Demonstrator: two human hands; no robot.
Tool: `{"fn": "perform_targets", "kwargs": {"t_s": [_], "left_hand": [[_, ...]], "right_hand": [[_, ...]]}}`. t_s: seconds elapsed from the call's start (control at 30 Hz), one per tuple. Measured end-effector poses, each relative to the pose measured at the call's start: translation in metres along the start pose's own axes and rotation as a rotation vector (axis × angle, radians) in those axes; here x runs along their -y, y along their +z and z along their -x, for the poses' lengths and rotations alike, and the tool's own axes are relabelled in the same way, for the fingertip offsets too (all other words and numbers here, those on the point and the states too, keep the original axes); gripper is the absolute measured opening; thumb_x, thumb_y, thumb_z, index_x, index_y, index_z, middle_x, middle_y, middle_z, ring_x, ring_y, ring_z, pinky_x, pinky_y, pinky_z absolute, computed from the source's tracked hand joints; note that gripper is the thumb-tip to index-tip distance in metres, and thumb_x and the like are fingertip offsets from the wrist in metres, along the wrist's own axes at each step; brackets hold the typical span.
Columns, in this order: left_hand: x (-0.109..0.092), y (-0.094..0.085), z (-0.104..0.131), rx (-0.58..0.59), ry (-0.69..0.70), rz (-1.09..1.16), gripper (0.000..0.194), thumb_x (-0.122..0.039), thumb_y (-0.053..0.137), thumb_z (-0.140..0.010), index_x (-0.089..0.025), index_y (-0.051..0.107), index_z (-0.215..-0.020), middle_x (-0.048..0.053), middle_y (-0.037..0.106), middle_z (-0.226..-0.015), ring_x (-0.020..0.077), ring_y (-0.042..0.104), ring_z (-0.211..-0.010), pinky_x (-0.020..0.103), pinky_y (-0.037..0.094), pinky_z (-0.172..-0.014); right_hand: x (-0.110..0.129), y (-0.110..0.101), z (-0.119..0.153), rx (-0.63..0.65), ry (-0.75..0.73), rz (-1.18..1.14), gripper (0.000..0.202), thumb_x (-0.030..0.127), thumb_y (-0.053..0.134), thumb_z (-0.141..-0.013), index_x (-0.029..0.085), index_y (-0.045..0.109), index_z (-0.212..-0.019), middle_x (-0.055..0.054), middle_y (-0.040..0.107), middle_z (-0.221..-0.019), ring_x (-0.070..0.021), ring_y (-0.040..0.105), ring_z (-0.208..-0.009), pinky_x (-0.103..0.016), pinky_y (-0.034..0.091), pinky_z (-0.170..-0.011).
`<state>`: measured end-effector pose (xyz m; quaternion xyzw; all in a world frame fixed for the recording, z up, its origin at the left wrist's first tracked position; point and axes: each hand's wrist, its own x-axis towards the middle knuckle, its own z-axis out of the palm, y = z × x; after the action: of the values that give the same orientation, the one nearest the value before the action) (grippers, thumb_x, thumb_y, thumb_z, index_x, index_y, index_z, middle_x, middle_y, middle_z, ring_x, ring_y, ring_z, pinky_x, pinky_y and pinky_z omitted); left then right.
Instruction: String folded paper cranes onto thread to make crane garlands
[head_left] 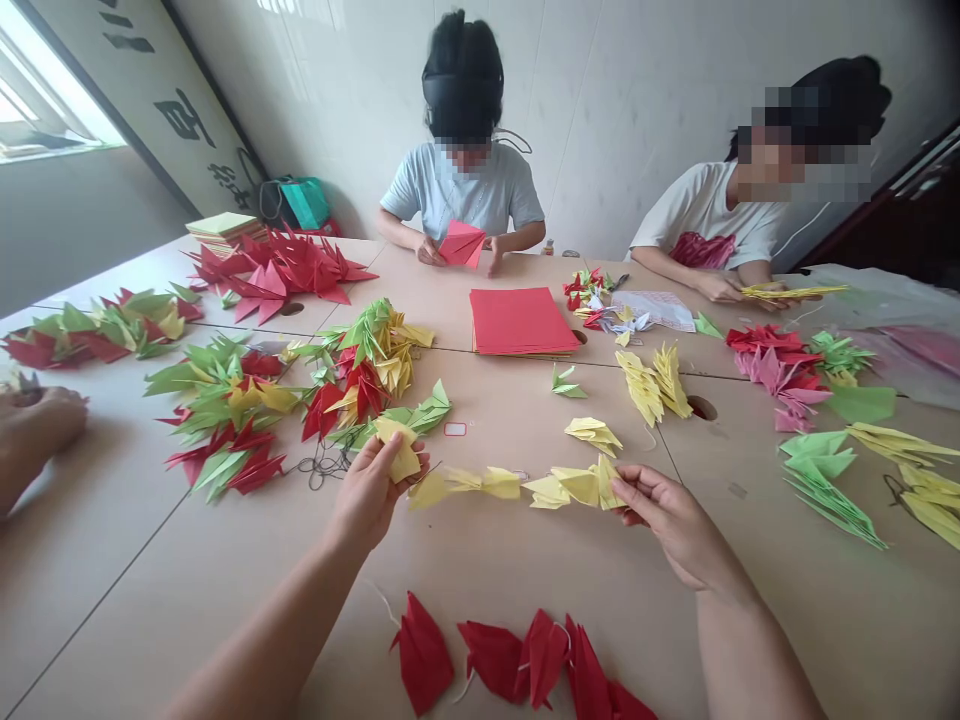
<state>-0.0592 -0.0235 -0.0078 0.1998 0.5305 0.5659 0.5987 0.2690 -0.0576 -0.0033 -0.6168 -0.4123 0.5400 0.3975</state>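
A row of yellow folded paper pieces (501,483) stretches between my two hands, just above the table. My left hand (379,483) is closed, pinching the piece at the row's left end. At the other end my right hand (664,515) pinches another yellow piece between thumb and fingers. Nearer to me, red folded pieces (495,660) lie on a white string. A loose yellow folded bundle (594,434) rests beyond my right hand, and black string (322,468) lies tangled left of my left hand.
A red paper stack (523,321) lies at the table's middle. Colourful folded pieces (225,405) cover the left, green ones (832,480) the right. Two people sit across, one holding red paper (462,244), one yellow strips (791,292). Another person's hand (45,430) is at the left edge.
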Motion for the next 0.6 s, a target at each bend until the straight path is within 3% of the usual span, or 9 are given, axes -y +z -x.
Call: {"fn": "perform_targets", "kwargs": {"t_s": [0.17, 0.3, 0.47, 0.6], "left_hand": [[0.003, -0.027, 0.014, -0.041, -0.039, -0.038, 0.025, -0.032, 0.073, -0.075, -0.016, 0.061, -0.091, 0.004, 0.071, -0.080, 0.0142, 0.068, -0.067, 0.023, 0.056, -0.061], [0.009, -0.035, 0.014, -0.028, -0.032, -0.061, 0.029, -0.034, 0.075, -0.072, -0.017, 0.062, -0.091, 0.003, 0.071, -0.078, 0.0144, 0.066, -0.069, 0.023, 0.056, -0.060], [0.014, -0.034, 0.007, 0.039, -0.003, -0.107, 0.036, -0.040, 0.079, -0.067, -0.018, 0.062, -0.091, 0.002, 0.071, -0.081, 0.0169, 0.067, -0.075, 0.022, 0.055, -0.061], [0.016, -0.033, 0.006, 0.098, 0.012, -0.160, 0.040, -0.044, 0.078, -0.067, -0.019, 0.062, -0.093, 0.003, 0.071, -0.086, 0.0191, 0.067, -0.080, 0.023, 0.054, -0.063]], "right_hand": [[-0.009, -0.008, 0.007, 0.083, -0.030, 0.243, 0.044, 0.055, 0.070, -0.071, 0.017, 0.071, -0.092, -0.005, 0.070, -0.081, -0.0143, 0.060, -0.066, -0.025, 0.049, -0.060], [-0.024, -0.014, 0.012, 0.096, -0.060, 0.406, 0.041, 0.053, 0.062, -0.077, 0.019, 0.072, -0.098, -0.007, 0.072, -0.088, -0.0178, 0.064, -0.071, -0.028, 0.053, -0.063], [-0.046, -0.019, 0.021, -0.031, -0.154, 0.591, 0.035, 0.040, 0.052, -0.086, 0.021, 0.064, -0.112, -0.010, 0.070, -0.103, -0.0229, 0.066, -0.091, -0.038, 0.053, -0.082], [-0.054, -0.014, 0.032, -0.157, -0.308, 0.718, 0.033, 0.031, 0.044, -0.089, 0.024, 0.057, -0.119, -0.011, 0.059, -0.119, -0.0236, 0.060, -0.104, -0.040, 0.052, -0.085]]}}
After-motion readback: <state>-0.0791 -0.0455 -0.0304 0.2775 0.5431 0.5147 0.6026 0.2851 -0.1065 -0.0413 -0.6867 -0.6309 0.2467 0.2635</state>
